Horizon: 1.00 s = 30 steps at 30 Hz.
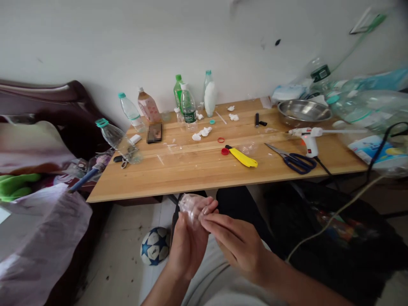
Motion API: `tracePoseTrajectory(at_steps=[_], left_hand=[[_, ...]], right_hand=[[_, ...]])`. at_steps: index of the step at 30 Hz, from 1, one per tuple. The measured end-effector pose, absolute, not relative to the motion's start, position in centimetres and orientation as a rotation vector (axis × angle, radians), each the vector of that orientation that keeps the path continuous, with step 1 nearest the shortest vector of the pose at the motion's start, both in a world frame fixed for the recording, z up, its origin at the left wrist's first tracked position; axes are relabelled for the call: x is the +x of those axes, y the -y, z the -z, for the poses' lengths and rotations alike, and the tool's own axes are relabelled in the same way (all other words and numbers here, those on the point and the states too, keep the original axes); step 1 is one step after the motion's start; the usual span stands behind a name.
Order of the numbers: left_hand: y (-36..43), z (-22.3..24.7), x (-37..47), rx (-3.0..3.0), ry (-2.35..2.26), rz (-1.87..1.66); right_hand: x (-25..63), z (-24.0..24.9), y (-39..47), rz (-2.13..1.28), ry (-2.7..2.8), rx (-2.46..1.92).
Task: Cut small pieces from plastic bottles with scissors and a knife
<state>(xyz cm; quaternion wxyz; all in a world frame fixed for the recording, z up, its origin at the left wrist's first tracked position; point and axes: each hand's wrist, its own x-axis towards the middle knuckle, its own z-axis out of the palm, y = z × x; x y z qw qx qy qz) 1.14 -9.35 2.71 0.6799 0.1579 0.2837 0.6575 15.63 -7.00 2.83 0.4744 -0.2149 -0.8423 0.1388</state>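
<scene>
Just below the table's front edge, my left hand (190,238) is closed around a clear, shiny piece of plastic (190,207); it looks like part of a cut bottle, but its full shape is hidden by my fingers. My right hand (240,242) meets it from the right, fingertips pinched at the edge of the same piece. On the table beyond lie a yellow utility knife (244,157), a red bottle cap (225,151), a red ring (221,140) and dark blue scissors (298,162).
A white glue gun (310,140) with a lit red light lies at the right by a steel bowl (304,111). Several bottles stand along the back, including a pink-brown bottle (149,105). Crumpled tissue (202,133) is scattered about. A ball (155,245) rests on the floor.
</scene>
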Motion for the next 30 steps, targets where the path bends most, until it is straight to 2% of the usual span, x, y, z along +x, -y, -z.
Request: tracePoseTrajectory(at_steps=[5,30], left_hand=[[10.0,-2.5,2.0,0.554,-0.588,-1.444],[10.7,-1.9,4.0,0.707,-0.545,-1.279]], right_hand=[[15.2,-1.8,6.4,-0.324,1.91,-0.537],[15.3,-1.2,7.3,-0.32,1.661,-0.678]])
